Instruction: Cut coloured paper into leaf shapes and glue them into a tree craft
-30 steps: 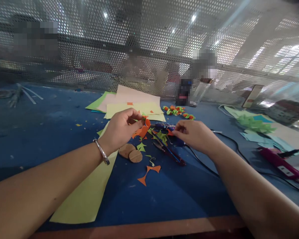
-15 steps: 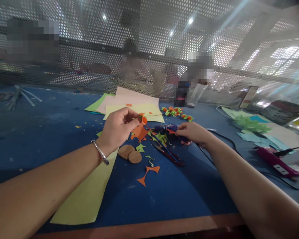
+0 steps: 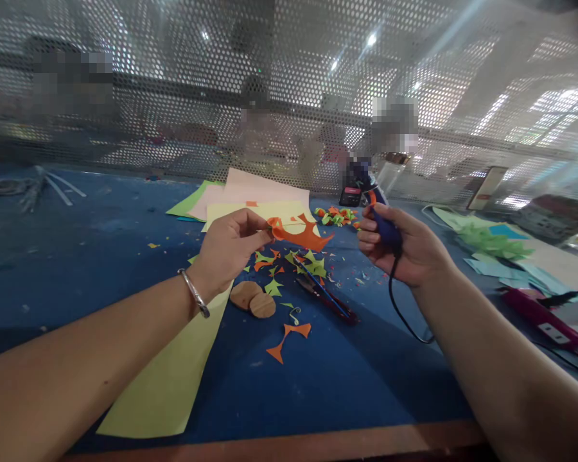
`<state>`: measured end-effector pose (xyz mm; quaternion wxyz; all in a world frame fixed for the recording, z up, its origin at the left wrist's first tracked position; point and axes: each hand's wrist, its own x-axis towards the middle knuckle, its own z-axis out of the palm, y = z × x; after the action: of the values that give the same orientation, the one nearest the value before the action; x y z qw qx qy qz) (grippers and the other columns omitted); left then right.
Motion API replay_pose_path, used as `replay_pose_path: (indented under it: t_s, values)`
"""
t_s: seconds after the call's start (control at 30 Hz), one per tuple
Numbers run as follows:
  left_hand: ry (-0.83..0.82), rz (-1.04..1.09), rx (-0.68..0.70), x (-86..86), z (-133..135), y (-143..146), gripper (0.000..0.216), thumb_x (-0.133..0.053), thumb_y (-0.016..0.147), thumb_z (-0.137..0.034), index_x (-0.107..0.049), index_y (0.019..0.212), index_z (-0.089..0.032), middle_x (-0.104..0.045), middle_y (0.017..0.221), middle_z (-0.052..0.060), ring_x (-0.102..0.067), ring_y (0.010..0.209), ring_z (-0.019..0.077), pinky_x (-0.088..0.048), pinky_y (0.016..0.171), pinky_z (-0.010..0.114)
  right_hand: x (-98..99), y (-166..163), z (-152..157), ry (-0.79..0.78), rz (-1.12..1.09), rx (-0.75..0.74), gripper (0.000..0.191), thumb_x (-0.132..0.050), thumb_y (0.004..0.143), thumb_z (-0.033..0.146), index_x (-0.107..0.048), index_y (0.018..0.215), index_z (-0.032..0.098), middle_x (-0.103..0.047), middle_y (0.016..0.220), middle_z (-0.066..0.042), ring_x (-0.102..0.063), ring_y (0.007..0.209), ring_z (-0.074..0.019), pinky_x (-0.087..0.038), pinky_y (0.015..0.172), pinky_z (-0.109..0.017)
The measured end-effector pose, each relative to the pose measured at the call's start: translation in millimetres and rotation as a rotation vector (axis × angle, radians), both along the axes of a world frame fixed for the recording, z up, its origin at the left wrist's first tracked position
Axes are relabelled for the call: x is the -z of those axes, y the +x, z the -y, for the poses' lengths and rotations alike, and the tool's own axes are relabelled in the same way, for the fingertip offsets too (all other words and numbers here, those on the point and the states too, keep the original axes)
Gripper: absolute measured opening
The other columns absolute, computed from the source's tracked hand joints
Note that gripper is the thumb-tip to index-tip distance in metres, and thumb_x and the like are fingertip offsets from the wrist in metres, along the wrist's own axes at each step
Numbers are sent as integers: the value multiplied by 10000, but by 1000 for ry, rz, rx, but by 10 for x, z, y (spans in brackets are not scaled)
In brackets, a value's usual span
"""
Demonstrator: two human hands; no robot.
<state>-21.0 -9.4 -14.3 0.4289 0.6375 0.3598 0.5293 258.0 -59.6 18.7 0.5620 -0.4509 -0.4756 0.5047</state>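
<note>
My left hand pinches an orange paper cut-out and holds it above the blue table. My right hand is wrapped round a dark blue glue gun whose tip points up and away, its black cord hanging down to the table. Below the two hands lie scissors with red handles among green and orange paper scraps.
Two brown discs and an orange scrap lie near a long yellow sheet. Stacked coloured sheets and small paper rolls sit further back. A pink device and green paper are at right. Perforated mesh closes the back.
My right hand has picked the glue gun up off the table and raised it. My left hand has lifted the orange cut-out, which now hangs spread out flatter.
</note>
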Motion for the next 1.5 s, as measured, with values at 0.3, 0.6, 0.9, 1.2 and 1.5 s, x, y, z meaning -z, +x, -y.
replay_pose_path:
  t_s: [0.3, 0.6, 0.9, 1.2, 1.5]
  values:
    - [-67, 78, 87, -26, 16, 14, 204, -831, 672, -225, -645, 749, -195, -668, 758, -5, -609, 692, 121, -511, 681, 286, -26, -62, 67, 204, 87, 35, 255, -553, 910, 487, -531, 785, 266, -413, 705, 11, -452, 615, -160, -420, 555, -296]
    - [-85, 85, 199, -34, 43, 18, 233, -851, 688, -269, -653, 782, -191, -659, 771, -4, -618, 721, 118, -533, 700, 275, -103, -159, 175, 275, 56, 50, 180, -492, 920, 393, -531, 791, 275, -363, 694, 14, -365, 569, -153, -351, 515, -296]
    - [-67, 119, 225, -34, 15, 18, 257, -880, 665, -277, -669, 780, -185, -675, 768, -5, -628, 710, 118, -532, 675, 255, 52, -246, 167, 238, 299, 30, 113, -632, 778, 247, -580, 692, 196, -492, 553, 17, -435, 520, -123, -349, 519, -283]
    - [57, 49, 163, 4, -43, -16, 240, -867, 699, -297, -679, 791, -179, -661, 746, -6, -598, 672, 101, -504, 653, 240, 96, -311, 220, 263, 625, 11, 105, -650, 726, 276, -610, 745, 181, -507, 606, 27, -436, 545, -112, -356, 496, -257]
    - [106, -24, 143, 9, -37, -9, 203, -852, 712, -267, -687, 792, -181, -680, 748, 1, -600, 662, 103, -497, 640, 242, 113, -320, 220, 304, 671, -19, 58, -618, 724, 213, -565, 718, 191, -467, 590, 44, -387, 521, -93, -340, 462, -232]
